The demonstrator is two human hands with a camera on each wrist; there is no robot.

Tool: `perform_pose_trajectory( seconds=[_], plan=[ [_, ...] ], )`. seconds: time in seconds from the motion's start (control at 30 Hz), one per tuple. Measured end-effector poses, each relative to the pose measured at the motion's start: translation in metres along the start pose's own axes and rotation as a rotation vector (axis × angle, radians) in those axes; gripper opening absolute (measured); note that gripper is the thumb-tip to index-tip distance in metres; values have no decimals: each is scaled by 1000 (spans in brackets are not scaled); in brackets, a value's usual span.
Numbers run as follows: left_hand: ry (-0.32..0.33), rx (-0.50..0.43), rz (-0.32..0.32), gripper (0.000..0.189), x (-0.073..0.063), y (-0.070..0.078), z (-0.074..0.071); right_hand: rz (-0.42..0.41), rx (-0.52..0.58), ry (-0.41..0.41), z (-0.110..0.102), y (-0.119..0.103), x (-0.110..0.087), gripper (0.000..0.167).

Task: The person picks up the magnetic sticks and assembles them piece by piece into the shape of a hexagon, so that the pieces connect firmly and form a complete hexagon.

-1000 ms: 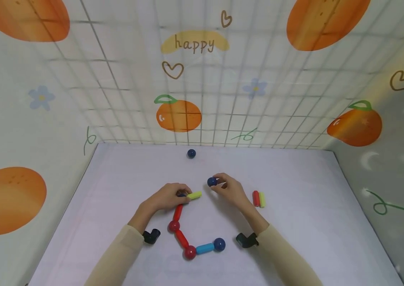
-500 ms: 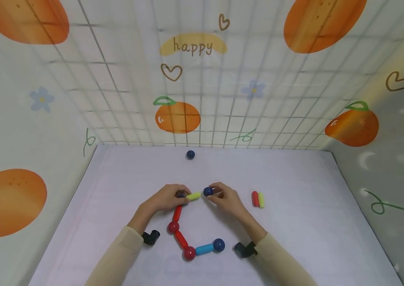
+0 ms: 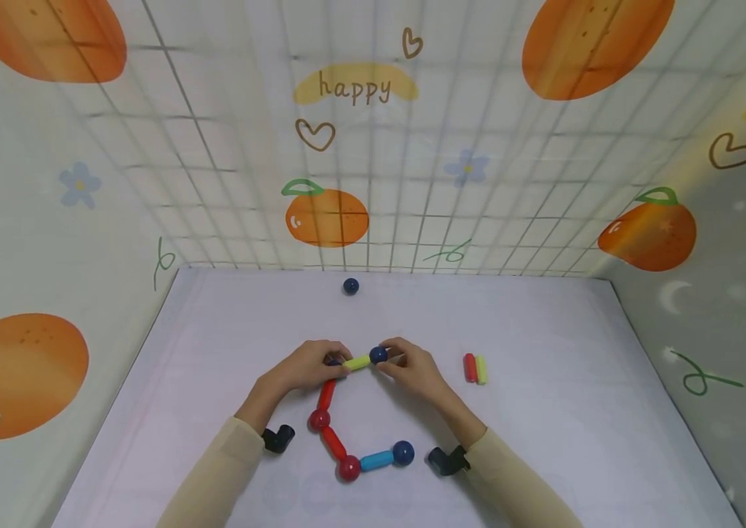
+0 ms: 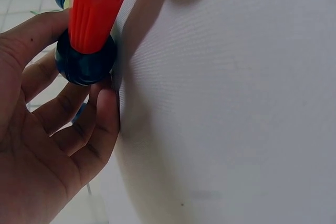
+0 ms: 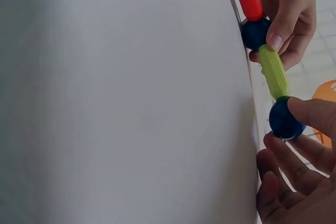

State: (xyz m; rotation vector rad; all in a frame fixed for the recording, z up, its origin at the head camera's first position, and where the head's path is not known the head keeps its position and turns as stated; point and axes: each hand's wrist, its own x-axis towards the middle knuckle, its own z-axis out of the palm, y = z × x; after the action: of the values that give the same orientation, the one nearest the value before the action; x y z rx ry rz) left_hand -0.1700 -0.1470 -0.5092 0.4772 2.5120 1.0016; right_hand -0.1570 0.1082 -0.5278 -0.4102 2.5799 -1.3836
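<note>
My left hand [image 3: 309, 363] grips a dark blue ball [image 4: 84, 59] that joins a red rod [image 3: 326, 394] to a yellow-green rod [image 3: 356, 362]. With thumb and fingers, my right hand [image 3: 415, 370] pinches another dark blue ball [image 3: 378, 355]. In the right wrist view, that ball [image 5: 286, 119] touches the free end of the yellow-green rod. From the left hand the chain runs toward me through a red ball [image 3: 319, 419], a second red rod [image 3: 334, 443] and another red ball [image 3: 349, 468]. A light blue rod [image 3: 376, 460] and a blue ball [image 3: 403, 452] end it.
One loose dark blue ball [image 3: 350, 286] lies near the back of the white table [image 3: 544, 330]. Right of my right hand, a loose red rod [image 3: 470, 368] and a yellow-green rod [image 3: 481, 369] lie side by side. Printed cloth walls stand behind and beside the table.
My right hand has moved left and slightly toward me, bringing its blue ball up against the end of the yellow-green rod. My left hand has kept its hold in place.
</note>
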Motion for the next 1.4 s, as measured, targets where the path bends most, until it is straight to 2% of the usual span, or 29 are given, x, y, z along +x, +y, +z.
perform_pose_trajectory(
  seconds=[0.33, 0.7, 0.87, 1.03, 1.4],
  plan=[
    [-74, -20, 43, 32, 12, 12, -8, -45, 11, -2, -1, 4, 2, 34],
    [-111, -17, 58, 35, 24, 19, -4, -44, 6, 1, -1, -1, 0, 33],
    [-113, -29, 66, 34, 24, 20, -4, -44, 6, 2, -1, 0, 0, 33],
    [-100, -14, 40, 34, 23, 21, -4, -37, -7, 3, -5, 1, -2, 36],
    [-42, -19, -19, 35, 16, 14, -9, 8, -60, 86, -32, 1, -21, 36]
  ],
)
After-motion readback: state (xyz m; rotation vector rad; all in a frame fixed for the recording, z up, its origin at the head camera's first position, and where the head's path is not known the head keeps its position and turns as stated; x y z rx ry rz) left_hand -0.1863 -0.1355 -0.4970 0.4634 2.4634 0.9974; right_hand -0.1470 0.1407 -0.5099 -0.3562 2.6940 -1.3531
